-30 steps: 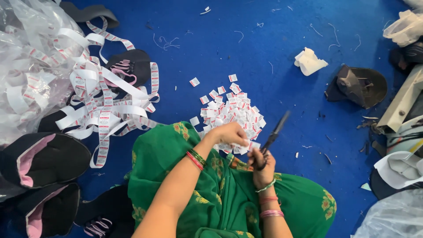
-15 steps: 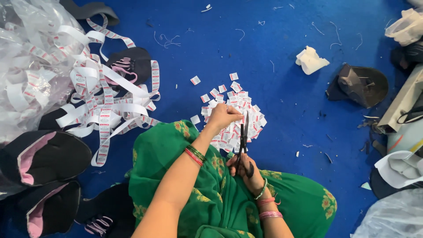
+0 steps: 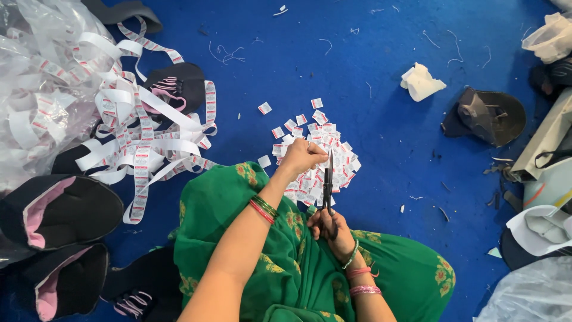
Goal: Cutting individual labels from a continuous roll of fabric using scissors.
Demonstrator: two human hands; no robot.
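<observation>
R hand grips scissors, blades up beside L hand, fingers clenched over label pile.

Two hands are at work, the left hand and the right hand, with one pair of scissors between them. One heap of small cut labels, too many to count, lies at the centre of the frame, and one tangle of label ribbon at the upper left. One crumpled white scrap sits at the upper right, and two black pieces with pink lining at the lower left.
</observation>
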